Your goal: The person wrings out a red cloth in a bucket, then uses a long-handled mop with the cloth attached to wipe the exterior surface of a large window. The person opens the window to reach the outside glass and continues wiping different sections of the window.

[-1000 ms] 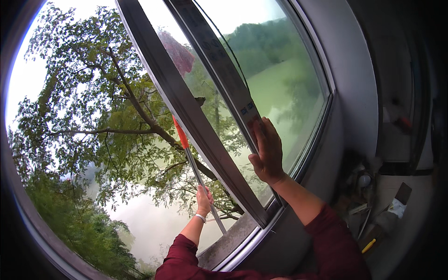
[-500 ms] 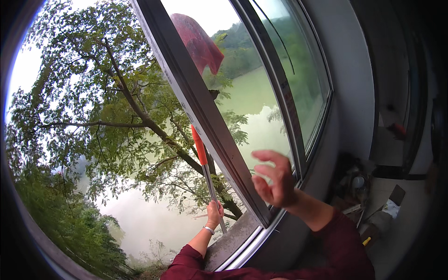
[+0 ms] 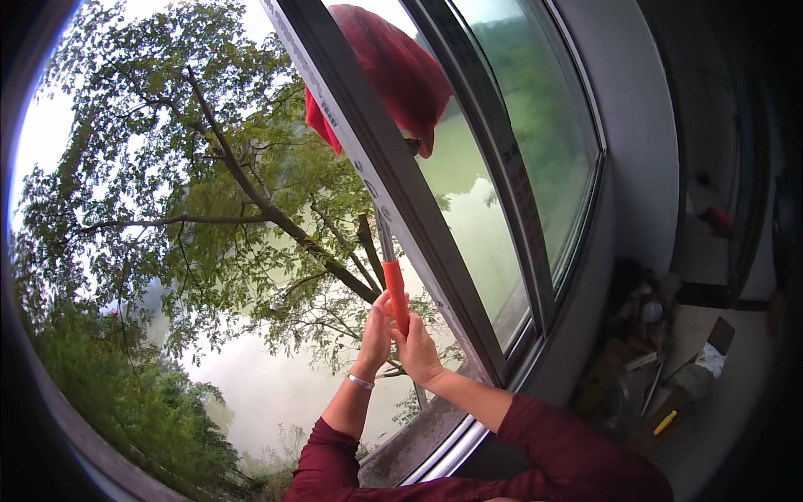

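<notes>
Both my hands reach out through the open window and hold a metal pole with an orange grip. My left hand, with a silver bangle at its wrist, closes on the grip from the left. My right hand wraps it from the right, its palm close against the left one. Above the grip the pole slants up and passes behind the window frame. A red cloth hangs outside near the top, partly hidden by that frame. How it joins the pole is hidden.
A sliding glass pane stands to the right. Below my forearms runs the concrete sill with its metal track. Outside are a tree and greenish water. Indoors, tools and a yellow handle lie on the floor at right.
My right hand has come down left from mid-air onto the orange grip. My left hand has moved up to it. The grip sits lower, and the red cloth has shifted right.
</notes>
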### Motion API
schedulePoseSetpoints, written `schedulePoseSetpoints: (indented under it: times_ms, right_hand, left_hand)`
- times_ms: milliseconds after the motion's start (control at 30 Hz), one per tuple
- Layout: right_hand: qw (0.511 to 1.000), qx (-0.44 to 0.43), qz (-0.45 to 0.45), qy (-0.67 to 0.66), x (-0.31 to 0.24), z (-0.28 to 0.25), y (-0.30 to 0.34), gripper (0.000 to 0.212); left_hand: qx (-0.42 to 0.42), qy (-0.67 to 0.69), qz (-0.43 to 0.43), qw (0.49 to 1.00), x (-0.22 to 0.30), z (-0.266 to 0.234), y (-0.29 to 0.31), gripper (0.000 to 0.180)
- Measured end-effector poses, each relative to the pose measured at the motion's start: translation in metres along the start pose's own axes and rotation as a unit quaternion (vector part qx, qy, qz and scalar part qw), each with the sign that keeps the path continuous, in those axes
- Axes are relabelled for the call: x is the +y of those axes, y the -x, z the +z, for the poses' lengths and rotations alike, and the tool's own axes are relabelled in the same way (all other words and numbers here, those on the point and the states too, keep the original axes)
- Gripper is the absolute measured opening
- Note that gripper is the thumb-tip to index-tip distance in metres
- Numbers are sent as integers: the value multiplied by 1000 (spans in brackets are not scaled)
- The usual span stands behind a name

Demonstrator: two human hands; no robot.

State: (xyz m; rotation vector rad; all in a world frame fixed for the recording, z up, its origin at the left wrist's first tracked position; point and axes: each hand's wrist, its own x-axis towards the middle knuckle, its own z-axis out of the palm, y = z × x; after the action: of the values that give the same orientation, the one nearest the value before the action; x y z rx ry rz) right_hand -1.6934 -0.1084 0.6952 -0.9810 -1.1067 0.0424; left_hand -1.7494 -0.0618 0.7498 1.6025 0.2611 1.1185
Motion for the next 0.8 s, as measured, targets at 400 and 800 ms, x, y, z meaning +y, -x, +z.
schedulePoseSetpoints:
  times_ms: [400,800]
  right_hand:
    - [897,81,-369,227,-81,-152,4,24]
    - [918,104,-217,316,-12,-173,-59,67]
  left_hand:
    - [-13,-14,-76,997,-12,26,-7,61]
    - [-141,67,90,984,-14,9,-127,17]
